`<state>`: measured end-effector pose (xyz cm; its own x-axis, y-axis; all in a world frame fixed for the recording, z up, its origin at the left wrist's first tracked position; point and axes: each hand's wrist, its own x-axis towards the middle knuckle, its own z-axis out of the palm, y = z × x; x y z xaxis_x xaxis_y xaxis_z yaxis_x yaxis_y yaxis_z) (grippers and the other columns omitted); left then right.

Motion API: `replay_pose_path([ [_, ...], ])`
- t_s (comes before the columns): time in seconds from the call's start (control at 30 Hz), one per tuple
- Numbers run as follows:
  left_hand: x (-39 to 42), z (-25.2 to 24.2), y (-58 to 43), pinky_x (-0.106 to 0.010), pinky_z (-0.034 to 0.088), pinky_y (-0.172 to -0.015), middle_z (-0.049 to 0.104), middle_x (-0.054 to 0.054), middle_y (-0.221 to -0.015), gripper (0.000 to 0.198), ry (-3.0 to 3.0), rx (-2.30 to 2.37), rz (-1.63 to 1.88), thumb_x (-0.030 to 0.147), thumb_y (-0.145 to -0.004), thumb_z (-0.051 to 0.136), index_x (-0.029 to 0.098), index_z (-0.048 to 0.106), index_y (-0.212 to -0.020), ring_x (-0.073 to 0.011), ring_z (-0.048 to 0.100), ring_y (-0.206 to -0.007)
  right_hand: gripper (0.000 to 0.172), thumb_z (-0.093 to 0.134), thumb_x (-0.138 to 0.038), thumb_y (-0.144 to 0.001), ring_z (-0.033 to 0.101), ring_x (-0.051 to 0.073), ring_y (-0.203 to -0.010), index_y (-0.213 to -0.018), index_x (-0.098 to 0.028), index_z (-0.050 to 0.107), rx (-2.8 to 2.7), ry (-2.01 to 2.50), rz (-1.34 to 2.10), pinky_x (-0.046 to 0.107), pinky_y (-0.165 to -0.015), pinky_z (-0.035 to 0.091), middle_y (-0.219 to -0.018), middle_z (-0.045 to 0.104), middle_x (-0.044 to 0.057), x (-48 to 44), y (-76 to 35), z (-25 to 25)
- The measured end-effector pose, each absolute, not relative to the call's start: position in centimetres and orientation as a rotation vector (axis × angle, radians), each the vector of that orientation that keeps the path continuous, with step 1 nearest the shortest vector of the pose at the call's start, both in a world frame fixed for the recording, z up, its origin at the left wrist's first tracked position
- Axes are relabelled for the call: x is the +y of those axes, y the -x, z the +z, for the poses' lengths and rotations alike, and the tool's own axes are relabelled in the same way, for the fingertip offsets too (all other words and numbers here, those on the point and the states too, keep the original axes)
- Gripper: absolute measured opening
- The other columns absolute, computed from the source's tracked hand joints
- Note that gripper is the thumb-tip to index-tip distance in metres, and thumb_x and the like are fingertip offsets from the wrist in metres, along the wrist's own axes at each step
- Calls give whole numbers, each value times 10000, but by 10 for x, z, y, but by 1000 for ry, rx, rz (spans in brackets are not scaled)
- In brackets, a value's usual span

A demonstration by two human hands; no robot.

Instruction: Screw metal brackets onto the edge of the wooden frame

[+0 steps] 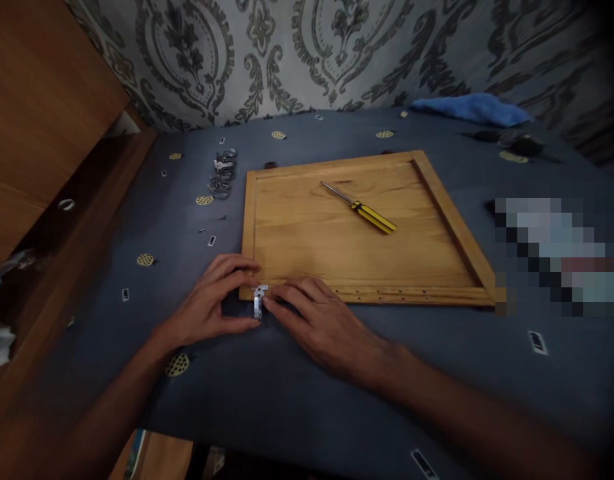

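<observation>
A small metal hinge [259, 301] stands at the near left corner of a framed wooden panel [297, 227], partly over its front edge. My left hand [207, 300] curves around it, thumb against the hinge's lower end and fingers at the panel's corner. From the other side, my right hand [319, 317] grips the hinge with its fingertips; its other fingers rest on the panel's near edge. Several small holes run along that edge to the right. On the panel lies a screwdriver [369, 215] with a yellow and black handle, its tip pointing to the far left.
A cluster of metal hinges [224, 175] lies left of the panel, with small screws [223, 217] nearby. A blue cloth [474, 108] and a dark object [521, 143] sit at the back right. Wooden furniture [41, 100] borders the left side; a blurred item [557, 247] lies right.
</observation>
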<state>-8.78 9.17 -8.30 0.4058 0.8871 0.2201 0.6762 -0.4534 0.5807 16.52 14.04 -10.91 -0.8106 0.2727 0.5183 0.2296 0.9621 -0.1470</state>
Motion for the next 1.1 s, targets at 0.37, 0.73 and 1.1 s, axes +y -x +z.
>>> replay_pose_path([
  [0.37, 94, -85, 87, -538, 461, -1148, 639, -124, -1373, 430, -2221, 1327, 719, 487, -871, 827, 234, 663, -1177, -325, 557, -1327, 232, 538, -105, -1036, 633, 222, -989, -1229, -92, 665, -2319, 389, 463, 381, -869, 598, -1080, 731, 128, 147, -165, -105],
  [0.73, 95, -90, 85, -506, 494, -1103, 635, -110, -1339, 398, -2211, 1279, 800, 476, -861, 837, 238, 659, -1125, -304, 553, -1295, 214, 585, -230, -1040, 660, 174, -848, -871, -173, 702, -2314, 534, 651, 318, -777, 540, -855, 704, 45, 198, -119, -99],
  [1.1, 97, -88, 85, -501, 509, -1075, 664, -113, -1281, 403, -2222, 1260, 796, 482, -845, 848, 213, 669, -1085, -307, 572, -1264, 340, 664, -379, -1028, 683, 235, -1133, -1295, -170, 657, -2660, 728, 402, 458, -969, 598, -1309, 669, 105, 277, -21, -101],
])
